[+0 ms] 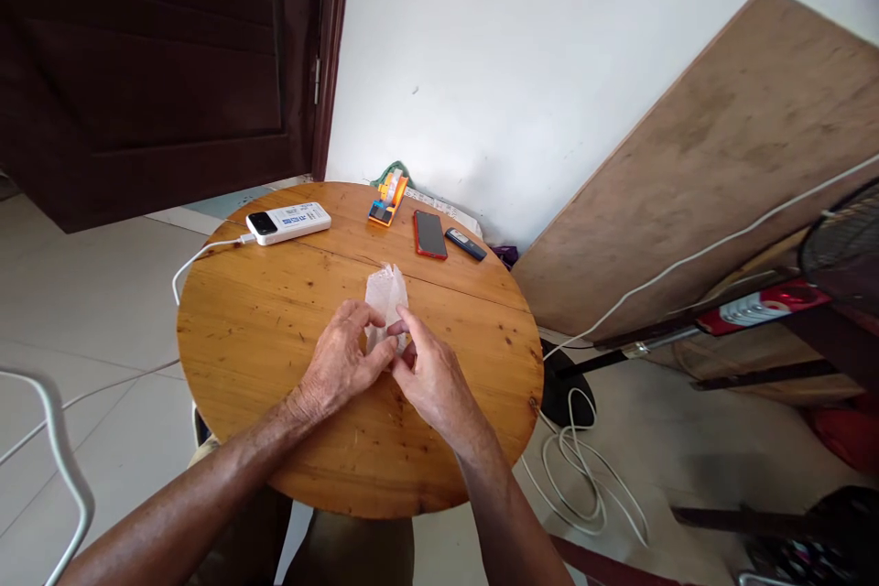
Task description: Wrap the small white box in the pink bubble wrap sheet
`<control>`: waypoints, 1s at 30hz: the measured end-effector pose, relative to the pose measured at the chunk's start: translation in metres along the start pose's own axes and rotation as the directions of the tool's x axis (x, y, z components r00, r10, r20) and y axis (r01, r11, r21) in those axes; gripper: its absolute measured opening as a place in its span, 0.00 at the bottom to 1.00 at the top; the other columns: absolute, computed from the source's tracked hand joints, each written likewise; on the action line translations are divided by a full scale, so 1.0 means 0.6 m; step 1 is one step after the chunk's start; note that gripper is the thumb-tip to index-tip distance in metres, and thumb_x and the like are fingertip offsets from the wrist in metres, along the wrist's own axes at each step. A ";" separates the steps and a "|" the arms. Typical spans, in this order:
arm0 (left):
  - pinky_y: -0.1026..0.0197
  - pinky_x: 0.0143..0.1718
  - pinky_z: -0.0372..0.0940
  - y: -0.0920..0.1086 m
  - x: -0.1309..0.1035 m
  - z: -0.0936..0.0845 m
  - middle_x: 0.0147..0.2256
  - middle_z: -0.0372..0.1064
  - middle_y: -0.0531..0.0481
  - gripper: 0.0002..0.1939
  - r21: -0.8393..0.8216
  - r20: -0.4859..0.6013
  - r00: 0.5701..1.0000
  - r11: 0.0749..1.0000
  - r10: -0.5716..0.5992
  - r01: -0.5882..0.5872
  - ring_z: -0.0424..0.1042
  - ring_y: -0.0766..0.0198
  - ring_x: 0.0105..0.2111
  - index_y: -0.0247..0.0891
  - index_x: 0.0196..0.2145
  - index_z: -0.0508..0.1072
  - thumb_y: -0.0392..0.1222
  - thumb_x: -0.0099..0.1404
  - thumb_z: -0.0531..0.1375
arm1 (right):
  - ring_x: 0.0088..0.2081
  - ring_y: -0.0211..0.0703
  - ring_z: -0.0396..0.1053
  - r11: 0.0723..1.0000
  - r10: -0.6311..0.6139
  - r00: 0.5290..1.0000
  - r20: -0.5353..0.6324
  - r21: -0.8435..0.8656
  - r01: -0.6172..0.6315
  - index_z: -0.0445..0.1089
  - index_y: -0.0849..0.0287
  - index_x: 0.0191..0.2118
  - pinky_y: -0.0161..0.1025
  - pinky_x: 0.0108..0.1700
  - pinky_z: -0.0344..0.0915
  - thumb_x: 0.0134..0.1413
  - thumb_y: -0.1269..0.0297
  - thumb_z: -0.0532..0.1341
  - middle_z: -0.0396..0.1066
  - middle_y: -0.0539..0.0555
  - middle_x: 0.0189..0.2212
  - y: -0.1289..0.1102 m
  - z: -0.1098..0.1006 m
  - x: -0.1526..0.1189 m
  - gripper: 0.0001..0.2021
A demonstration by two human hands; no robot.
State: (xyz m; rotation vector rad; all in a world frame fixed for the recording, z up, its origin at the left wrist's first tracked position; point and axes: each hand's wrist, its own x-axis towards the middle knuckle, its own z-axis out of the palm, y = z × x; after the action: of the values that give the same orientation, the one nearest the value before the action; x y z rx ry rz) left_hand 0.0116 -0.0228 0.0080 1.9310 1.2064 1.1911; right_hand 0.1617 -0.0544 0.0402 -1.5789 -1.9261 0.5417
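While the left hand (347,352) and the right hand (434,375) are close together above the round wooden counter (240,330), a piece of translucent white wrapping (386,291) is between them, in the middle of the counter, with its far end standing out beyond the fingers. The left fingers are bent and touch the left side of the wrapping; the right fingers are also bent, at its right side. I cannot tell whether the fingers of either hand grasp it firmly or only press on it. Near the far edge there is an orange tape dispenser (390,197). To its right lies a phone with red edges (430,234), and just beside this, a small dark device (465,244). At the far left lies a white power bank (295,222), connected to a white cable (206,250).
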 end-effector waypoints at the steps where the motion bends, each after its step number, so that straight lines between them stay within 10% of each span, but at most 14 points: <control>1: 0.56 0.39 0.68 0.001 0.001 0.001 0.35 0.70 0.49 0.04 0.023 0.008 1.000 1.000 -0.017 0.017 0.70 0.60 0.36 0.39 0.34 0.71 0.41 0.60 0.60 | 0.36 0.44 0.72 1.000 -0.012 1.000 0.001 -0.015 0.012 0.59 0.54 0.63 0.44 0.43 0.69 0.50 0.76 0.56 0.74 0.56 0.48 0.000 0.000 -0.001 0.32; 10: 0.60 0.36 0.66 -0.006 0.002 0.015 0.33 0.67 0.51 0.03 0.064 0.044 0.998 0.997 0.034 -0.037 0.69 0.63 0.33 0.39 0.30 0.69 0.33 0.57 0.60 | 0.33 0.38 0.73 0.986 -0.016 0.998 0.065 0.169 0.005 0.62 0.55 0.60 0.36 0.37 0.71 0.54 0.74 0.53 0.75 0.55 0.46 0.028 -0.043 0.021 0.27; 14: 0.52 0.45 0.68 -0.005 0.001 0.018 0.40 0.69 0.46 0.04 0.109 -0.004 0.997 0.991 0.072 -0.071 0.70 0.57 0.42 0.40 0.30 0.70 0.33 0.57 0.60 | 0.53 0.45 0.69 0.984 -0.176 0.984 -0.031 -0.013 0.176 0.72 0.53 0.50 0.46 0.54 0.67 0.52 0.79 0.50 0.70 0.55 0.54 0.051 -0.058 0.074 0.24; 21: 0.47 0.50 0.68 -0.007 0.004 0.021 0.47 0.72 0.43 0.07 0.065 0.027 0.996 0.995 0.080 -0.081 0.70 0.51 0.51 0.40 0.30 0.69 0.30 0.55 0.60 | 0.65 0.54 0.54 0.874 -0.348 0.906 0.242 -0.267 0.407 0.75 0.55 0.37 0.58 0.62 0.55 0.47 0.82 0.57 0.56 0.56 0.65 0.056 -0.040 0.142 0.17; 30: 0.53 0.45 0.70 -0.004 0.006 0.020 0.41 0.74 0.46 0.07 0.047 0.058 0.996 0.997 0.063 -0.066 0.73 0.56 0.43 0.41 0.29 0.68 0.29 0.56 0.59 | 0.65 0.54 0.54 0.908 -0.347 0.929 0.126 -0.202 0.367 0.74 0.55 0.40 0.55 0.63 0.54 0.54 0.74 0.57 0.54 0.55 0.67 0.076 -0.012 0.145 0.11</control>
State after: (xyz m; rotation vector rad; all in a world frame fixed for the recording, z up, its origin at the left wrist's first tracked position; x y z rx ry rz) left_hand 0.0220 -0.0186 0.0022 2.0400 1.1621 1.1419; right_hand 0.1890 0.0401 0.0322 -1.2958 -2.3424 0.2482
